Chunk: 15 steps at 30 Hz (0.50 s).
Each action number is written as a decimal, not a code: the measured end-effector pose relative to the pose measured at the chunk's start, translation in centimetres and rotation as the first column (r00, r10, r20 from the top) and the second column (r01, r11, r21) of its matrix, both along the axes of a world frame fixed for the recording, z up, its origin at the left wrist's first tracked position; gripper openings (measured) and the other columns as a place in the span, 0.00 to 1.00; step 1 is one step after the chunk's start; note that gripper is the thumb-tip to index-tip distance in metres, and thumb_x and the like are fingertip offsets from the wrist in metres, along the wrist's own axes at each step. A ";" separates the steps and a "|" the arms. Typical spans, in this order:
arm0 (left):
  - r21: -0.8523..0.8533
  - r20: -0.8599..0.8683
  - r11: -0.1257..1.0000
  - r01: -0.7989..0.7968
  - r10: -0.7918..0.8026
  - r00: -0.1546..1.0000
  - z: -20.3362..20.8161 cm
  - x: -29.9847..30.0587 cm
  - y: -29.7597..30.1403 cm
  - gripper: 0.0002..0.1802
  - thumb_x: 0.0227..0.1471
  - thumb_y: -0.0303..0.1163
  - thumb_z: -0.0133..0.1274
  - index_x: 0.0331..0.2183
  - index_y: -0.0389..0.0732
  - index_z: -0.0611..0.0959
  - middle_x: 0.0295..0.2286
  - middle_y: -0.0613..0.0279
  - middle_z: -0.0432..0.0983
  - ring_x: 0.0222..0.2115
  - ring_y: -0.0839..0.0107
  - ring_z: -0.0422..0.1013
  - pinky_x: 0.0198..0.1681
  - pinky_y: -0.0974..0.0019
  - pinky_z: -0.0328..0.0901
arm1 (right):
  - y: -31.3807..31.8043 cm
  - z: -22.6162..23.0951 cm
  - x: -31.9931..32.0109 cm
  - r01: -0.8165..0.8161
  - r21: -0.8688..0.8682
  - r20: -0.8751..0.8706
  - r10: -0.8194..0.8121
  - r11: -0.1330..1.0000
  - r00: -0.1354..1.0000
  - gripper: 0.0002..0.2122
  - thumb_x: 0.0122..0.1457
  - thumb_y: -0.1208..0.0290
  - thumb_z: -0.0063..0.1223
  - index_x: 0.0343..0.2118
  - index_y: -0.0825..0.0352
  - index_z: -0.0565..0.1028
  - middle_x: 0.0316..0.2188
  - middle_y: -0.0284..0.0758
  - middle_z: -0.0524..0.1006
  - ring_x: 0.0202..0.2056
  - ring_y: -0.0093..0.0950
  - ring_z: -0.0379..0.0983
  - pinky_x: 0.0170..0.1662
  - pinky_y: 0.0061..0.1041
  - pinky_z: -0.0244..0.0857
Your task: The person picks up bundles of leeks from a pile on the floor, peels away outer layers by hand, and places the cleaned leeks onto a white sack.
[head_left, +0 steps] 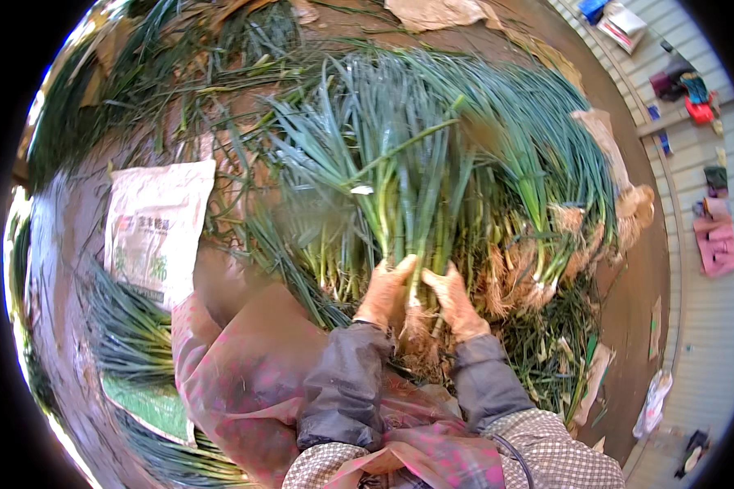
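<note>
My left hand (381,295), in a tan glove, grips green onions (390,208) low on their pale stalks. Close beside it, my right hand (458,303), also gloved, closes on stalks from the other side. Between the hands the muddy, fibrous roots (418,330) hang down towards my lap. The long green leaves point away from me and merge with a large heap of green onions (538,138) behind. Some fingers of both hands are hidden behind the stalks.
A printed white sack (161,220) lies at the left, near bundled green onions (130,326) and a green sack (148,407). Loose trimmed leaves (550,350) cover the ground at the right. Small items hang along the corrugated wall (714,301). More leaves pile up at the far left.
</note>
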<state>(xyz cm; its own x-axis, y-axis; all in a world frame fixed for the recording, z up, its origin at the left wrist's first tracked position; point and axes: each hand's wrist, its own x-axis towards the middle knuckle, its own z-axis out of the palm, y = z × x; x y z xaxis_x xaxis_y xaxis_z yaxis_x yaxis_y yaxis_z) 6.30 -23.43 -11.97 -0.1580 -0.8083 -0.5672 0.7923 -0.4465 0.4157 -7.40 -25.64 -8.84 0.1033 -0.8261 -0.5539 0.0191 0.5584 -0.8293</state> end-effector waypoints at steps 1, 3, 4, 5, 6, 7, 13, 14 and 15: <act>-0.059 -0.066 0.998 -0.038 0.034 0.997 2.1 -0.5 -0.3 0.24 0.50 0.38 0.58 0.47 0.37 0.73 0.41 0.57 0.73 0.38 0.66 0.71 0.45 0.65 0.66 | -0.1 0.6 -1.2 -0.001 -0.044 -0.018 0.000 0.999 1.000 0.24 0.53 0.75 0.57 0.52 0.73 0.61 0.38 0.38 0.74 0.37 0.28 0.73 0.41 0.24 0.72; -0.231 0.052 0.971 0.064 -0.053 0.997 5.8 -1.1 -0.3 0.25 0.51 0.34 0.58 0.48 0.35 0.71 0.41 0.61 0.73 0.40 0.69 0.70 0.45 0.67 0.67 | -0.1 6.0 -3.0 -0.102 -0.102 -0.240 0.074 0.990 0.968 0.22 0.54 0.76 0.53 0.52 0.73 0.62 0.37 0.36 0.73 0.35 0.26 0.73 0.37 0.24 0.72; -0.249 0.056 0.963 0.106 -0.095 0.994 9.0 -1.0 -0.1 0.25 0.50 0.34 0.58 0.48 0.35 0.72 0.41 0.61 0.73 0.41 0.70 0.70 0.46 0.67 0.66 | 0.2 10.6 -2.1 -0.119 -0.260 -0.319 0.031 0.958 0.947 0.22 0.53 0.77 0.53 0.52 0.71 0.63 0.37 0.35 0.74 0.34 0.25 0.73 0.36 0.24 0.71; -0.275 0.058 0.949 0.156 -0.145 0.988 11.3 -1.5 0.0 0.25 0.50 0.33 0.58 0.48 0.35 0.72 0.42 0.60 0.73 0.42 0.71 0.69 0.48 0.66 0.65 | 0.4 12.2 -3.8 -0.075 -0.275 -0.339 -0.024 0.958 0.941 0.22 0.52 0.77 0.54 0.52 0.70 0.65 0.38 0.36 0.75 0.34 0.24 0.73 0.37 0.23 0.71; -0.427 0.104 0.892 0.150 -0.117 0.988 11.3 -2.6 0.0 0.25 0.50 0.34 0.58 0.48 0.35 0.73 0.42 0.61 0.73 0.42 0.72 0.69 0.49 0.66 0.64 | 0.5 15.1 -3.9 -0.078 -0.363 -0.404 -0.081 0.929 0.911 0.21 0.52 0.76 0.54 0.51 0.69 0.66 0.37 0.36 0.76 0.34 0.25 0.74 0.37 0.23 0.71; -0.567 0.142 0.809 0.155 -0.090 0.986 11.2 -4.0 -0.1 0.25 0.50 0.34 0.58 0.48 0.36 0.74 0.42 0.61 0.74 0.43 0.72 0.68 0.49 0.66 0.63 | 0.4 16.0 -5.6 -0.065 -0.394 -0.395 -0.105 0.917 0.913 0.22 0.52 0.76 0.55 0.51 0.70 0.67 0.37 0.36 0.76 0.34 0.26 0.75 0.39 0.25 0.72; -0.049 0.203 0.948 0.316 -0.300 0.932 5.4 -6.2 0.6 0.15 0.55 0.36 0.53 0.43 0.40 0.77 0.33 0.66 0.74 0.36 0.73 0.70 0.40 0.68 0.66 | -8.5 14.7 -12.7 -0.137 -0.476 -0.480 -0.126 0.869 0.868 0.27 0.51 0.74 0.61 0.52 0.76 0.64 0.44 0.41 0.73 0.41 0.28 0.71 0.47 0.26 0.67; 0.044 0.162 0.976 0.214 -0.218 0.962 1.7 -6.7 1.6 0.15 0.56 0.35 0.51 0.44 0.41 0.76 0.32 0.66 0.74 0.34 0.73 0.69 0.38 0.68 0.65 | -11.4 11.3 -15.9 -0.220 -0.538 -0.533 -0.126 0.814 0.837 0.28 0.48 0.76 0.63 0.52 0.76 0.63 0.43 0.42 0.72 0.41 0.27 0.71 0.48 0.27 0.67; 0.139 0.115 0.982 0.131 -0.147 0.982 -1.3 -7.9 2.4 0.14 0.57 0.35 0.49 0.44 0.41 0.76 0.31 0.67 0.73 0.32 0.73 0.68 0.36 0.68 0.65 | -14.3 6.1 -22.3 -0.422 -0.537 -0.788 -0.256 0.730 0.560 0.30 0.48 0.78 0.63 0.54 0.76 0.61 0.44 0.46 0.72 0.45 0.29 0.70 0.49 0.28 0.67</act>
